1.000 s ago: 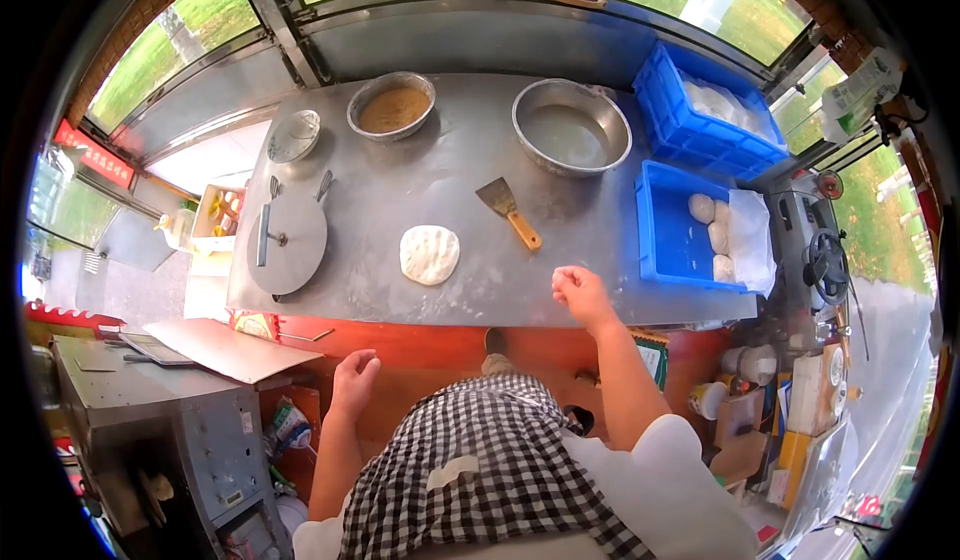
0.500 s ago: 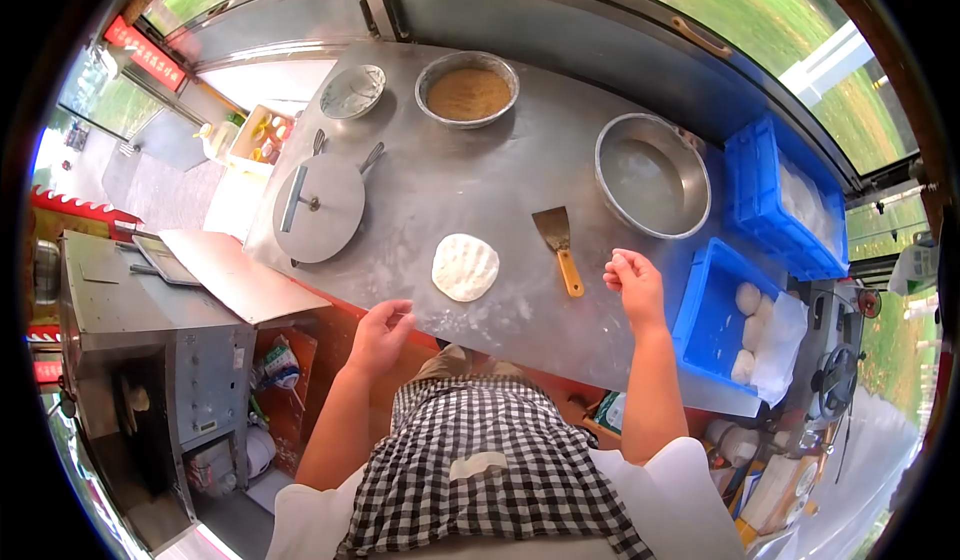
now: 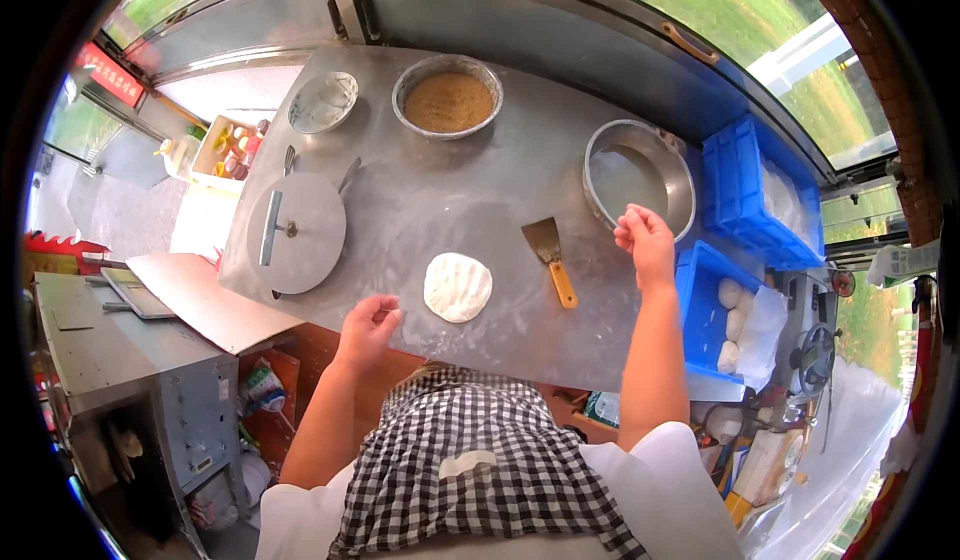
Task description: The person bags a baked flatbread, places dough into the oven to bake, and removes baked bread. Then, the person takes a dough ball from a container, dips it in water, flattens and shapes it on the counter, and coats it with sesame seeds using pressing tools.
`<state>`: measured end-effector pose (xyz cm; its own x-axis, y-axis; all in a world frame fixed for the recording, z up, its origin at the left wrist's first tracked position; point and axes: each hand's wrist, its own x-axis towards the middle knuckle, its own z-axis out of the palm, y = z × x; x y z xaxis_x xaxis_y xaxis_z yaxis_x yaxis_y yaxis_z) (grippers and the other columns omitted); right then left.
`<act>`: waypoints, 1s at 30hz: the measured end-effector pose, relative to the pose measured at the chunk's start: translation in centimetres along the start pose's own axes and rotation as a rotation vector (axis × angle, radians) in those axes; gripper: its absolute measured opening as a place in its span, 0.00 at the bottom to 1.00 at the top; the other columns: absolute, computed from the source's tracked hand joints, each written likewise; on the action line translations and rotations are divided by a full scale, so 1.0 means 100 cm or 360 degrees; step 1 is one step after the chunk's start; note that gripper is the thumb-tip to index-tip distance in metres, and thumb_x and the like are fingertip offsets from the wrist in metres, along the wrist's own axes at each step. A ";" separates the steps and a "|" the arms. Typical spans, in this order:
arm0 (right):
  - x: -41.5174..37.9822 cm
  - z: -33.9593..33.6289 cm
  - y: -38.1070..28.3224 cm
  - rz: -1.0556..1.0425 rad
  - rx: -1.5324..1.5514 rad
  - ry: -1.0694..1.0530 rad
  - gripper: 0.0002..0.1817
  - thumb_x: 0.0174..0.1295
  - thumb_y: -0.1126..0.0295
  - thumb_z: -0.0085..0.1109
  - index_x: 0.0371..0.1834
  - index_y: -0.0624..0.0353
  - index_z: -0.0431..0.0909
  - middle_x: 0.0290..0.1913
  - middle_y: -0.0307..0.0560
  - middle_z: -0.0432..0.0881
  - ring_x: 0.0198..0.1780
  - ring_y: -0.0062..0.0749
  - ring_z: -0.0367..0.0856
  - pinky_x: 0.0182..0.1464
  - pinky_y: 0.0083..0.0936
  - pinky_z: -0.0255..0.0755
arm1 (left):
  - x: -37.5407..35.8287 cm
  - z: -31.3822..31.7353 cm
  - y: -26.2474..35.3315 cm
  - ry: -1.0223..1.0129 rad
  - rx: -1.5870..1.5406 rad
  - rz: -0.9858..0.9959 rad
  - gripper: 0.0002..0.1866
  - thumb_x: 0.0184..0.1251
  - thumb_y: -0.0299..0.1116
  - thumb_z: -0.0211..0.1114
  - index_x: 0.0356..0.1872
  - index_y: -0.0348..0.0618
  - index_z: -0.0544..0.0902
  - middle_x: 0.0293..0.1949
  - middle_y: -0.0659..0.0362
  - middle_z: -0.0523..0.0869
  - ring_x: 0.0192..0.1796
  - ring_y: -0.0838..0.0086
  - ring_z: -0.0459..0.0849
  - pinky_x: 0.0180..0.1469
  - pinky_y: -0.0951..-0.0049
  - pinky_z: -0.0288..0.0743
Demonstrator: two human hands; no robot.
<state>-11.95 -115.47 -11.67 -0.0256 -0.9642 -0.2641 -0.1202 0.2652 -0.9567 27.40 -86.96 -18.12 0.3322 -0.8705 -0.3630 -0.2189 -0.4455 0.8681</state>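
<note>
Flattened dough: one pale round piece (image 3: 458, 287) is laid flat on the desk (image 3: 500, 180), towards the near edge; its top is marked by shallow ridges and is surrounded by smears of white powder.
Left hand: it (image 3: 370, 328) is held at the near edge of the desk, beside the dough and apart from it; the fingers are loosely bent, and whether their tips are touching cannot be told.
Right hand: it (image 3: 648, 243) is raised at the near rim of the large metal basin (image 3: 676, 182); the fingers are drawn together at the tips, and whether the rim is touched cannot be told.
Scraper: this wooden-handled tool (image 3: 552, 260) is set down between the dough and the right hand, its handle pointed towards the near edge.
Far side: a metal bowl (image 3: 447, 135) is filled with brown grainy matter (image 3: 448, 100); a smaller bowl (image 3: 323, 103) is placed to its left.
Left end: a round metal plate (image 3: 310, 250) is fitted with a bar handle.
Right end: two blue crates (image 3: 730, 200) are placed near the basin; dough balls (image 3: 735, 305) are held in the nearer one, partly covered by a white sheet (image 3: 763, 330).
</note>
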 end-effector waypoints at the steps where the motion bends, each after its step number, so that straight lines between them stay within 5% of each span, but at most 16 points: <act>1: 0.013 -0.002 0.000 0.0001 -0.0060 0.0031 0.15 0.76 0.65 0.65 0.58 0.63 0.83 0.43 0.40 0.87 0.38 0.22 0.85 0.42 0.22 0.81 | 0.003 0.001 0.001 -0.0010 0.0009 0.0033 0.17 0.73 0.33 0.70 0.57 0.33 0.85 0.48 0.53 0.90 0.50 0.70 0.89 0.55 0.69 0.83; 12: 0.134 -0.020 0.022 -0.0025 -0.0406 0.0026 0.20 0.71 0.66 0.68 0.61 0.65 0.82 0.42 0.40 0.86 0.37 0.21 0.84 0.38 0.23 0.78 | 0.019 0.055 0.036 0.0155 -0.0027 -0.0064 0.17 0.74 0.32 0.70 0.57 0.34 0.85 0.51 0.52 0.90 0.52 0.69 0.89 0.58 0.67 0.82; 23: 0.118 0.090 -0.027 -0.0137 0.0049 -0.0413 0.16 0.75 0.68 0.66 0.60 0.65 0.81 0.47 0.39 0.85 0.42 0.21 0.84 0.44 0.20 0.80 | 0.009 0.056 0.033 0.0415 0.0041 -0.0249 0.16 0.75 0.31 0.70 0.58 0.35 0.85 0.51 0.54 0.91 0.53 0.70 0.89 0.59 0.68 0.82; 30: 0.152 0.071 -0.008 -0.0021 -0.0090 -0.0090 0.19 0.73 0.67 0.66 0.62 0.65 0.81 0.48 0.41 0.84 0.43 0.23 0.84 0.44 0.23 0.80 | 0.031 0.046 0.018 0.0360 -0.0158 -0.0282 0.15 0.75 0.30 0.69 0.57 0.34 0.85 0.48 0.58 0.90 0.51 0.75 0.87 0.58 0.71 0.82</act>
<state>-5.20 -130.29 -15.80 0.0325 -0.9652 -0.2596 -0.1758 0.2502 -0.9521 23.81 -91.39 -19.24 0.5554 -0.7077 -0.4367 -0.0525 -0.5539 0.8309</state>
